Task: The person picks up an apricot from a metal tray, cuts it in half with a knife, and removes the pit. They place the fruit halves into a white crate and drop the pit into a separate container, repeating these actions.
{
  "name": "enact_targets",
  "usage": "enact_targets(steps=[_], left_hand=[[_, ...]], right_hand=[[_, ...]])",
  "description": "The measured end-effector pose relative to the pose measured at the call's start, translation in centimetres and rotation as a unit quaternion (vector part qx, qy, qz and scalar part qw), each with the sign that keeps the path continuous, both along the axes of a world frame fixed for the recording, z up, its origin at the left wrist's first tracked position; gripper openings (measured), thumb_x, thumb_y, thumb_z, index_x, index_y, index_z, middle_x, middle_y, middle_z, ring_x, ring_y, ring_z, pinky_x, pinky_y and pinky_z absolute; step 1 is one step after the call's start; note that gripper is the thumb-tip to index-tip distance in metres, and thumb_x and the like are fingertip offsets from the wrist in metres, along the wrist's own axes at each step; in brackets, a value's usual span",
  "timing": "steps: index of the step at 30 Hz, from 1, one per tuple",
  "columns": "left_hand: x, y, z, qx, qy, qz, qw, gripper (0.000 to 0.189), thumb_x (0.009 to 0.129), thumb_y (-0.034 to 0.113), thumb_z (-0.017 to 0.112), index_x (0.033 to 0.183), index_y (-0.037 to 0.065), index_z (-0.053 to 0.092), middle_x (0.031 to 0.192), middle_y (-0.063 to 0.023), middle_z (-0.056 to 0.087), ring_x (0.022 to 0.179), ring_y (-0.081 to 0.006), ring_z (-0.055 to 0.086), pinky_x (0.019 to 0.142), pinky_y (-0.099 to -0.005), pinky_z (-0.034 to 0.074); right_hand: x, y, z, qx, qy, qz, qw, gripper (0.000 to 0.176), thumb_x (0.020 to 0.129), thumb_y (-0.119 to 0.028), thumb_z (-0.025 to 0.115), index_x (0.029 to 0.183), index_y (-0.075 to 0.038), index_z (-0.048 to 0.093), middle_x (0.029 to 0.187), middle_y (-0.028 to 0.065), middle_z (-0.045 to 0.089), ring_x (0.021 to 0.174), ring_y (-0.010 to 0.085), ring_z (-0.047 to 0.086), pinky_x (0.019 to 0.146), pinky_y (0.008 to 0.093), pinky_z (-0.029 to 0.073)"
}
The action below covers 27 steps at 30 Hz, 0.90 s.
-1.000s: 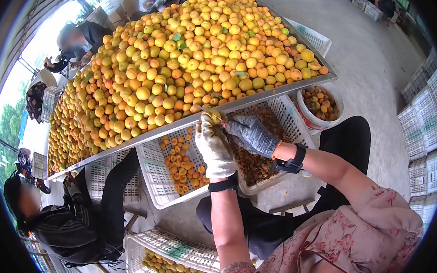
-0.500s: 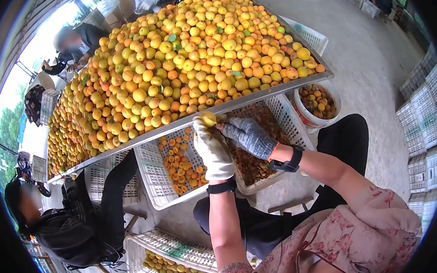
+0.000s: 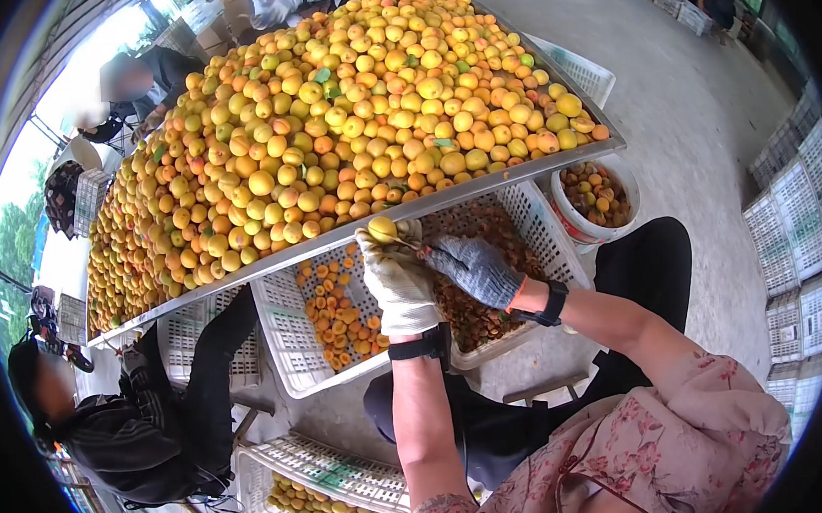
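Observation:
My left hand (image 3: pixel 400 289), in a white glove, is closed around a yellow apricot (image 3: pixel 382 228) just below the table's front edge. My right hand (image 3: pixel 474 268), in a grey knit glove, is closed on a small thin tool (image 3: pixel 410 245) that points at the apricot; its exact kind is too small to tell. Beneath the left hand is a white crate (image 3: pixel 294 379) with apricot halves (image 3: pixel 335 306). Under the right hand stands another white crate (image 3: pixel 557 236) holding brown apricot stones (image 3: pixel 502 234).
A metal-rimmed table (image 3: pixel 535 166) carries a large heap of apricots (image 3: pixel 332 132). To the right stands a white bucket (image 3: pixel 635 187) of dark fruit pieces. Another crate (image 3: pixel 347 470) of apricots is near my legs. A co-worker (image 3: pixel 134 424) sits at left; others are across the table.
The apricot in my left hand is now more upright and shows more above the glove. My right hand has shifted slightly down and right, drawing the tool back a little.

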State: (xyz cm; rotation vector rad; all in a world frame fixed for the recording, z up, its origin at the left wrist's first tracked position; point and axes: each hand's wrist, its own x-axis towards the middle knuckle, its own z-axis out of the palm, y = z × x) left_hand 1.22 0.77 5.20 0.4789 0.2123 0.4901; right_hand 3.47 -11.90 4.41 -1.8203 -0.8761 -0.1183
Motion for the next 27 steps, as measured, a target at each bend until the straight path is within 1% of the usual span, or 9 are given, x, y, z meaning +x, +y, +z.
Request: enact_targets(steps=[5, 7, 8, 9, 11, 12, 13, 19, 27], left_hand=[[-0.4, 0.3, 0.3, 0.002, -0.021, 0.009, 1.000, 0.039, 0.098, 0.043, 0.041, 0.100, 0.006, 0.051, 0.089, -0.0074, 0.058, 0.081, -0.0194, 0.057, 0.086, -0.0361, 0.048], [-0.6, -1.0, 0.5, 0.104, 0.061, 0.087, 0.989, 0.037, 0.100, 0.038, 0.039, 0.103, 0.004, 0.051, 0.106, -0.0110, 0.054, 0.092, -0.0206, 0.055, 0.090, -0.0379, 0.046], [-0.6, -1.3, -0.3, 0.225, 0.075, 0.084, 0.968, 0.031, 0.100, 0.030, 0.039, 0.104, 0.001, 0.051, 0.116, -0.0144, 0.049, 0.099, -0.0242, 0.052, 0.092, -0.0381, 0.044], [-0.4, -1.7, -1.4, 0.605, 0.128, 0.189, 0.763, 0.029, 0.098, 0.024, 0.040, 0.100, -0.002, 0.052, 0.112, -0.0171, 0.051, 0.099, -0.0272, 0.051, 0.091, -0.0366, 0.043], [-0.7, -2.5, -2.5, 0.805, 0.135, 0.224, 0.532, 0.032, 0.100, 0.027, 0.042, 0.110, -0.001, 0.052, 0.105, -0.0092, 0.053, 0.095, -0.0155, 0.055, 0.083, -0.0297, 0.048], [-0.6, -3.6, -2.0, 0.734, 0.144, 0.282, 0.601, 0.028, 0.099, 0.019, 0.042, 0.117, -0.001, 0.051, 0.092, -0.0033, 0.053, 0.083, -0.0094, 0.052, 0.070, -0.0229, 0.045], [-0.1, -3.5, -2.8, 0.538, 0.192, 0.166, 0.804, 0.029, 0.099, 0.017, 0.043, 0.122, 0.001, 0.050, 0.081, 0.0013, 0.051, 0.069, -0.0055, 0.046, 0.061, -0.0194, 0.039], [0.0, -3.4, -2.8, 0.498, 0.176, 0.197, 0.826, 0.028, 0.100, 0.019, 0.042, 0.119, 0.000, 0.049, 0.093, -0.0021, 0.056, 0.076, -0.0072, 0.048, 0.069, -0.0200, 0.043], [-1.4, -3.0, -0.5, 0.224, 0.075, 0.101, 0.966, 0.027, 0.097, 0.022, 0.046, 0.110, 0.000, 0.055, 0.105, -0.0088, 0.058, 0.090, -0.0155, 0.057, 0.082, -0.0311, 0.047]], right_hand=[[-0.9, -3.3, 0.3, -0.129, 0.033, 0.030, 0.991, 0.015, 0.088, -0.012, 0.063, 0.097, 0.000, 0.063, 0.086, 0.0128, 0.064, 0.076, 0.0258, 0.064, 0.059, 0.0301, 0.048], [-0.8, -2.9, -0.1, 0.228, 0.217, -0.001, 0.949, 0.025, 0.088, -0.028, 0.064, 0.095, -0.004, 0.063, 0.076, 0.0055, 0.064, 0.069, 0.0119, 0.058, 0.060, 0.0324, 0.046], [0.2, -2.9, 1.6, 0.181, 0.310, -0.018, 0.933, 0.026, 0.088, -0.029, 0.065, 0.094, -0.004, 0.064, 0.077, -0.0008, 0.063, 0.073, 0.0039, 0.052, 0.062, 0.0275, 0.045], [1.0, -2.0, 1.7, 0.186, 0.305, -0.026, 0.934, 0.026, 0.088, -0.029, 0.065, 0.094, -0.004, 0.064, 0.077, -0.0008, 0.063, 0.073, 0.0039, 0.052, 0.062, 0.0275, 0.045], [2.3, 0.4, 1.5, 0.202, 0.272, -0.032, 0.940, 0.029, 0.087, -0.033, 0.065, 0.091, -0.004, 0.065, 0.077, 0.0034, 0.065, 0.070, 0.0082, 0.055, 0.064, 0.0279, 0.045], [2.3, 1.0, 2.0, 0.161, 0.276, -0.055, 0.946, 0.032, 0.086, -0.036, 0.065, 0.090, -0.004, 0.066, 0.076, 0.0055, 0.065, 0.069, 0.0106, 0.056, 0.064, 0.0291, 0.045], [2.3, 1.3, 2.3, 0.119, 0.279, -0.081, 0.949, 0.036, 0.085, -0.039, 0.066, 0.088, -0.004, 0.066, 0.076, 0.0076, 0.066, 0.068, 0.0130, 0.057, 0.064, 0.0303, 0.046], [1.8, 2.0, 3.0, 0.053, 0.365, -0.101, 0.924, 0.031, 0.087, -0.032, 0.065, 0.095, -0.003, 0.066, 0.081, 0.0047, 0.066, 0.073, 0.0108, 0.056, 0.067, 0.0289, 0.046], [2.0, 2.8, 3.5, 0.018, -0.055, -0.060, 0.997, 0.031, 0.083, -0.036, 0.064, 0.087, -0.006, 0.060, 0.072, 0.0155, 0.062, 0.067, 0.0333, 0.061, 0.062, 0.0421, 0.048]])
